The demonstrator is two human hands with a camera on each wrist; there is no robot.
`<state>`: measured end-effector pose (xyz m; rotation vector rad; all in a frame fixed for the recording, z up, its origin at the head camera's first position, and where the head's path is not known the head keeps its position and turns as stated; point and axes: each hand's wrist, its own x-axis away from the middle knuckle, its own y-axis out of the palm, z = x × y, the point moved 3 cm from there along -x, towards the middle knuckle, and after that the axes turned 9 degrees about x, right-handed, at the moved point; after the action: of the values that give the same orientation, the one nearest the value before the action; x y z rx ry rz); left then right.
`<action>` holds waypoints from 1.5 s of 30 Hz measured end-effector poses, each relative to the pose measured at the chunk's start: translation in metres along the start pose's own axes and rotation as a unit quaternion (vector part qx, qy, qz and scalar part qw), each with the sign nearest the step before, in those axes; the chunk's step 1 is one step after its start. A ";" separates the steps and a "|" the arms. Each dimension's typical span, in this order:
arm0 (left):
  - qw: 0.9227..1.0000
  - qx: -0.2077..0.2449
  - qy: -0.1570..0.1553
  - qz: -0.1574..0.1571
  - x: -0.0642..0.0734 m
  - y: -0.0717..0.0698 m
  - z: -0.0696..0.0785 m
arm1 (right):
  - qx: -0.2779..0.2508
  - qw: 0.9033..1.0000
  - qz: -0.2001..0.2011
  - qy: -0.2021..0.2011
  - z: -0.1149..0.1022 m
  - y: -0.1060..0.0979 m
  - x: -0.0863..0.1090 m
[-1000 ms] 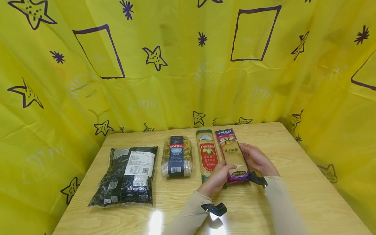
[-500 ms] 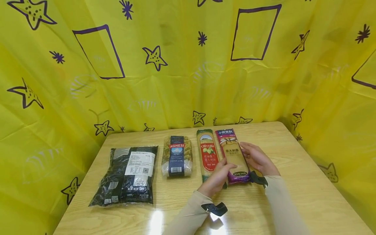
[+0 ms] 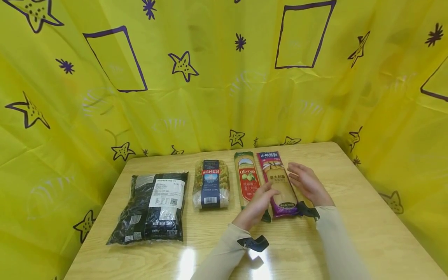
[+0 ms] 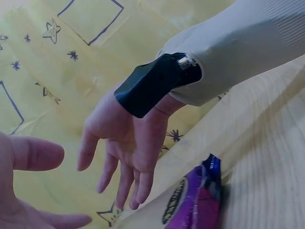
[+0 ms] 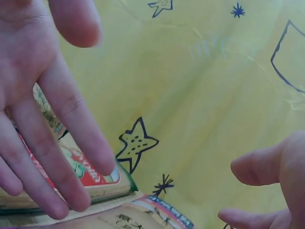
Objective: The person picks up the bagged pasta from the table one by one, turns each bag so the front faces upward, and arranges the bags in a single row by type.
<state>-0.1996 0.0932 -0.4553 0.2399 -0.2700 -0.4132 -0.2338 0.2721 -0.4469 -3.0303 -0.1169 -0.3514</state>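
Observation:
A purple-ended pack of spaghetti [image 3: 280, 182] lies flat on the table, its label facing up. My left hand [image 3: 257, 204] is raised over its left side, fingers extended, and overlaps the lower part of the green-and-red Olivoila spaghetti pack [image 3: 247, 179]. On the other side, my right hand [image 3: 309, 184] hovers by the purple pack's right edge with fingers spread. Neither hand holds anything. In the left wrist view the pack's purple end [image 4: 195, 200] shows below the right hand [image 4: 131, 143]. The right wrist view shows the left hand [image 5: 38, 105] with straight fingers above the packs.
Left of the Olivoila pack lies an Agnesi pasta bag [image 3: 210, 184] with a blue label. Farther left is a large black plastic package [image 3: 152, 210] with white labels. A yellow patterned curtain [image 3: 210, 109] surrounds the wooden table [image 3: 357, 229] at the back and sides.
Both hands have let go of the purple spaghetti pack and lifted slightly away from its sides. The packs lie in the same row; the head view has tilted a little.

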 end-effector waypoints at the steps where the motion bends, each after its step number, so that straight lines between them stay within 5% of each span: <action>1: 1.000 -0.004 0.004 -0.004 0.000 0.000 0.002 | 0.002 1.000 0.001 -0.003 -0.002 0.000 0.001; 21: 0.995 -0.064 0.056 -0.047 0.030 -0.037 0.052 | 0.045 0.997 -0.012 -0.065 -0.032 0.023 0.018; 29: 0.990 -0.047 0.084 -0.105 0.050 -0.062 0.075 | 0.028 0.993 -0.035 -0.111 -0.047 0.050 0.026; 33: 0.988 -0.062 0.107 -0.088 0.064 -0.083 0.093 | 0.029 0.991 -0.048 -0.123 -0.055 0.067 0.030; 45: 0.987 -0.050 0.149 0.043 0.104 -0.171 0.133 | 0.027 0.986 -0.106 -0.128 -0.062 0.122 0.029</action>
<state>-0.2103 -0.1260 -0.3572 0.1874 0.0344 -0.2999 -0.2087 0.1473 -0.3900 -2.9993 -0.4604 0.0308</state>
